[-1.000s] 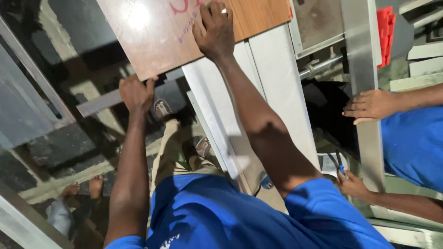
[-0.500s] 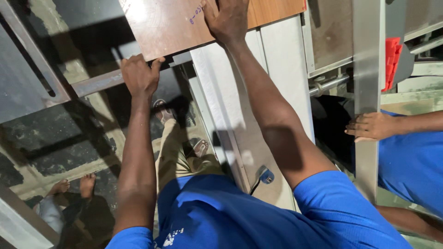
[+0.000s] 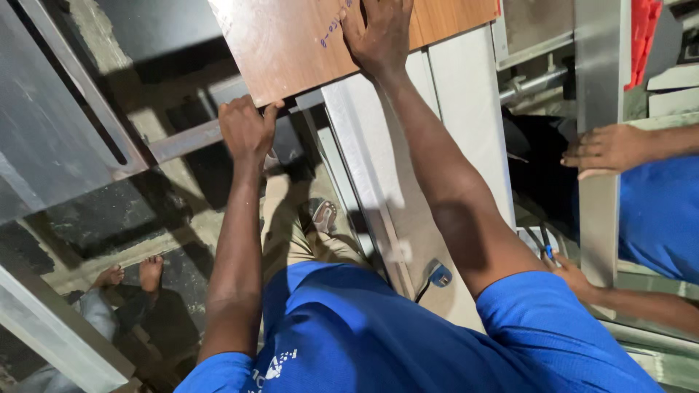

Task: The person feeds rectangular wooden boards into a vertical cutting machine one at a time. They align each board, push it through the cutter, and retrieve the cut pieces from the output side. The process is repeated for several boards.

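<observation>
Left hand [image 3: 246, 129] fingers gripping wooden board [image 3: 306, 44] corner, right hand [image 3: 378, 33] fingers spread flat on top.

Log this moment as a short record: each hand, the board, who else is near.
left hand: grips the near corner of the board, fingers curled over its edge
right hand: flat on top of the board
board: brown wood-grain panel, lying on a pale machine table
co-worker's hand: rests on a metal rail at right
bare feet: on the floor, lower left
</observation>
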